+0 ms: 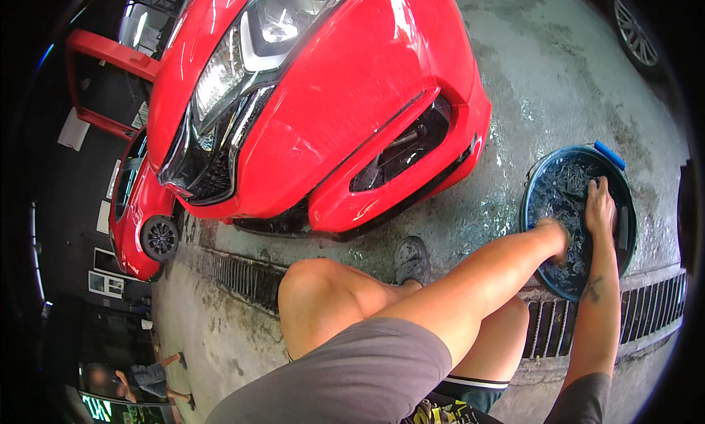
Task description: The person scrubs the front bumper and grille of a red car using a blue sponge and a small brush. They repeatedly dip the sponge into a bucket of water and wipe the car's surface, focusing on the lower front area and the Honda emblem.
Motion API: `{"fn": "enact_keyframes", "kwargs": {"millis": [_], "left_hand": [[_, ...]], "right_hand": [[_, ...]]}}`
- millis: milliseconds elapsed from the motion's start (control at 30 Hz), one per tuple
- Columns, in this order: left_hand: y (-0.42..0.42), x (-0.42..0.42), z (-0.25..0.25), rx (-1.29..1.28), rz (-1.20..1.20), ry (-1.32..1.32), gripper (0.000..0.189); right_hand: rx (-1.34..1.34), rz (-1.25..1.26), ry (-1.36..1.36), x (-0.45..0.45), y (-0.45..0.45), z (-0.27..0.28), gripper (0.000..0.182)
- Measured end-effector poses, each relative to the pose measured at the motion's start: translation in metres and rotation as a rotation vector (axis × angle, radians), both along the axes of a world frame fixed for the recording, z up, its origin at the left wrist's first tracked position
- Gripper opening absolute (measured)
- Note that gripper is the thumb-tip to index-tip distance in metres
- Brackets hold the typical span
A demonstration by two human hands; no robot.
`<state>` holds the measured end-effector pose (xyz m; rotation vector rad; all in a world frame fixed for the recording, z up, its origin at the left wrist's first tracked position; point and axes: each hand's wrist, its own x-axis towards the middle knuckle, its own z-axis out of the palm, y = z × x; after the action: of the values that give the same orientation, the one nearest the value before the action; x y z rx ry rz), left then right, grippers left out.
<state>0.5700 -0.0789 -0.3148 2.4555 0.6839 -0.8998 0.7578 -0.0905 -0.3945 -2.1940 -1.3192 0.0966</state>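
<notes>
A round blue bucket (525,204) of water stands to my right on the wet floor, with a blue grip (610,155) on its handle. Both hands are inside its rim. My left hand (552,239) reaches across into the water; it is blurred and its fingers are hidden. Along the right side of the bucket, my right hand (600,206) points away from me with its fingers bent over the churned water (567,190). Whether either hand holds anything under the surface cannot be seen.
In front is a red car's front bumper (352,104) and headlight (264,44), wet in places. A metal drain grate (551,325) crosses the floor beside my legs. A second red car (137,220), a person (148,377) and a car wheel (636,30) are farther off.
</notes>
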Motion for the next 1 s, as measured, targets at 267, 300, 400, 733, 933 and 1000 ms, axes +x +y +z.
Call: {"fn": "enact_keyframes", "kwargs": {"millis": [267,300,400,733,933,1000], "left_hand": [[0.006,-0.022,-0.007,-0.692,0.142,0.251,0.08],[0.011,-0.041,-0.036,-0.797,0.252,0.309,0.071],[0.001,-0.016,0.007,-0.457,0.099,0.108,0.065],[0.049,-0.098,0.174,0.013,0.221,-0.555,0.067],[0.088,-0.186,0.328,0.428,0.089,-0.572,0.07],[0.104,-0.221,0.375,0.71,-0.133,-0.564,0.068]], "right_hand": [[0.018,0.212,-0.053,-0.026,0.009,0.008,0.038],[0.058,0.269,-0.024,-0.054,0.022,0.014,0.037],[0.056,0.151,-0.077,-0.01,0.007,-0.017,0.04],[-0.265,0.158,0.025,-0.04,0.016,0.009,0.034],[-0.538,0.15,0.098,-0.054,0.017,0.024,0.027],[-0.626,0.278,-0.023,-0.025,0.035,-0.009,0.026]]}}
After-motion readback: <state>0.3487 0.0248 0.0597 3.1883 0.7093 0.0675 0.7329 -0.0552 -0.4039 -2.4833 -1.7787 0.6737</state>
